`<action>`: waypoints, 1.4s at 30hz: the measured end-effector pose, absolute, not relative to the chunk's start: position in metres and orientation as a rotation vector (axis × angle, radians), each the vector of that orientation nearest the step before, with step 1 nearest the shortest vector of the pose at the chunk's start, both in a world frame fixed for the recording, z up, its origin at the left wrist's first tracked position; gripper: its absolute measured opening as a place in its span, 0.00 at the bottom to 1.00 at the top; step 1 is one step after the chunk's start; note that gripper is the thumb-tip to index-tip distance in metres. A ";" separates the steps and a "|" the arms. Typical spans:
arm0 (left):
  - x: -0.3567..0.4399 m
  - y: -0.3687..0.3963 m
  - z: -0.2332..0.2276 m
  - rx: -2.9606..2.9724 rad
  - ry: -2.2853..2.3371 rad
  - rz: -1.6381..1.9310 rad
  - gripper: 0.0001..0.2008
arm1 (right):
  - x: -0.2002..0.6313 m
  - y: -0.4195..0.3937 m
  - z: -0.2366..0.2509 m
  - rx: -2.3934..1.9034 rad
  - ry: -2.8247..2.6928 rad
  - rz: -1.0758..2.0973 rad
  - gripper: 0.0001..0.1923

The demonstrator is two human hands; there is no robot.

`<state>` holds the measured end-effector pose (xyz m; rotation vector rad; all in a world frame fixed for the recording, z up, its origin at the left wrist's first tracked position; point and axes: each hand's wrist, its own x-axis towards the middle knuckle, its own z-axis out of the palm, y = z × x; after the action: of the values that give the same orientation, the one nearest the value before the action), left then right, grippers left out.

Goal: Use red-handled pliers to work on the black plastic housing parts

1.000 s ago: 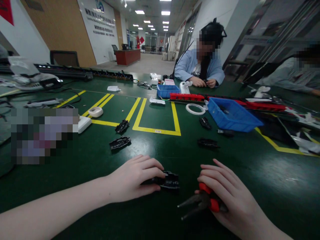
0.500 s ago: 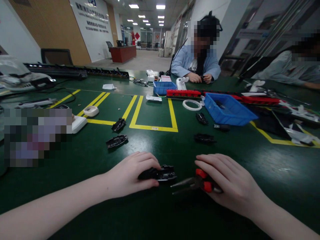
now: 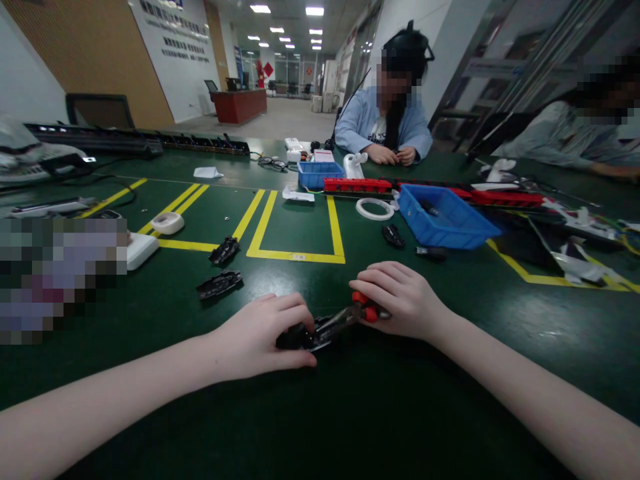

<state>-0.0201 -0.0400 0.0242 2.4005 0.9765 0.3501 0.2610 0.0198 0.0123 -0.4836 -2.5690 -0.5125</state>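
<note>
My left hand grips a black plastic part near the table's front, thumb on the near side and fingers over the far side. My right hand is wrapped round the red handles of long-nose pliers. Their metal jaws reach left over the black part; whether the tips pinch it I cannot tell. Two similar black parts, one farther back and one nearer, lie beyond my left hand. Another black piece rests beyond my right hand.
On the green table stand a large blue bin and a smaller blue bin. A white ring, a tape roll and red strips lie about. Across the table sits a person in light blue; another person is at right.
My right hand has moved left and away from me, bringing the pliers' jaws over the black part. My left hand keeps its hold. The whole view has shifted slightly.
</note>
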 end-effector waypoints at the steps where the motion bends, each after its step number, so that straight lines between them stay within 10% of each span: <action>1: -0.018 -0.036 0.025 2.418 0.977 0.336 0.14 | 0.261 0.022 0.011 -0.481 -2.549 -0.491 0.17; 9: -0.003 -0.010 0.013 2.547 0.961 0.323 0.21 | 0.272 0.026 0.008 -0.573 -2.568 -0.516 0.32; 42: -0.004 -0.014 0.008 2.509 1.133 0.491 0.29 | 0.270 0.025 0.005 -0.636 -2.562 -0.503 0.18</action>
<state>-0.0039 -0.0135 0.0080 2.5094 1.1332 0.4910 0.2702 0.0249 0.0045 -0.6356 -2.5618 -0.5030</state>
